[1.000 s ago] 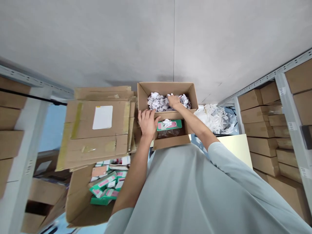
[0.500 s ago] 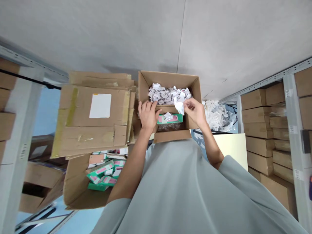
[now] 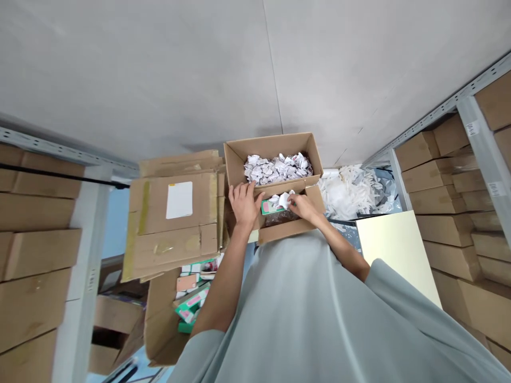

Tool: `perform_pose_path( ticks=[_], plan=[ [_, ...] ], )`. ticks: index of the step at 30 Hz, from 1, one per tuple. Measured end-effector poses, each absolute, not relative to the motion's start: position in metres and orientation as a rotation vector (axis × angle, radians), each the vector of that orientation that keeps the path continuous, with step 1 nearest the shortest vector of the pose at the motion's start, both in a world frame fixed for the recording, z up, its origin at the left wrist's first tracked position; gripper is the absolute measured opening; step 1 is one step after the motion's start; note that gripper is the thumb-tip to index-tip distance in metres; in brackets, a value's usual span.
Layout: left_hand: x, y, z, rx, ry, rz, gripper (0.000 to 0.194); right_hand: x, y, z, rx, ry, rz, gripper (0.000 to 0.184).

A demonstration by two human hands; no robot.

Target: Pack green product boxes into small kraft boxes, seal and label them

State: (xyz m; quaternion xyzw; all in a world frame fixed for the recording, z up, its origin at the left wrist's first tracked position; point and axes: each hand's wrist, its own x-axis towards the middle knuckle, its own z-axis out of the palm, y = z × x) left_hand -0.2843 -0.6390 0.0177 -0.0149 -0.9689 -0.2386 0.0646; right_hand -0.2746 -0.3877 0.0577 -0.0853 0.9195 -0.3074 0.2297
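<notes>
My left hand (image 3: 244, 205) rests on the left edge where two open cardboard boxes meet, its fingers stretched out and apart. Between the fingertips of my right hand (image 3: 302, 206) is a piece of crumpled white paper (image 3: 283, 200), low in the near cardboard box (image 3: 285, 231). Under that paper lies a green and pink small box (image 3: 266, 208), partly covered. Clear plastic wrap (image 3: 279, 218) shows beside it. Just behind stands the far cardboard box (image 3: 271, 144), with many crumpled paper scraps (image 3: 277, 169) inside.
Flattened cardboard (image 3: 175, 234) is stacked at left, above a large carton (image 3: 159, 324) of green and pink boxes (image 3: 194, 304). To the right sit a heap of white paper strips (image 3: 351, 189) and a cream board (image 3: 395, 252). Shelves of brown cartons (image 3: 451, 213) flank both sides.
My right hand has lowered the crumpled paper from above the boxes' shared edge down into the near box, onto the green box. My left hand stays on the edge. The view has shifted.
</notes>
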Motion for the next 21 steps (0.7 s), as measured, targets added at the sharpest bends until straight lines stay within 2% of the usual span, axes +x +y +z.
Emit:
perform_pose_path(
  ticks=[4, 9, 14, 17, 19, 21],
  plan=[
    [-0.279, -0.643, 0.024, -0.085, -2.888, -0.788, 0.064, -0.255, -0.365, 0.067, -0.231, 2.619, -0.93, 0.023],
    [-0.236, -0.658, 0.038, 0.04, -2.781, -0.847, 0.067, -0.23, -0.311, 0.059, 0.057, 2.786, -1.005, 0.02],
    [-0.181, -0.657, 0.036, 0.426, -2.841, -0.91, 0.07, -0.221, -0.277, 0.03, 0.427, 2.798, -1.003, 0.036],
    [-0.168, -0.651, 0.032, 0.653, -2.957, -0.858, 0.053, -0.22, -0.276, 0.019, 0.453, 2.596, -1.139, 0.024],
    [-0.168, -0.649, 0.033, 0.735, -3.054, -0.768, 0.036, -0.216, -0.281, 0.017, 0.44, 2.527, -1.238, 0.024],
    [-0.17, -0.648, 0.038, 0.724, -3.124, -0.716, 0.028, -0.207, -0.286, 0.018, 0.447, 2.548, -1.31, 0.025]
  ],
)
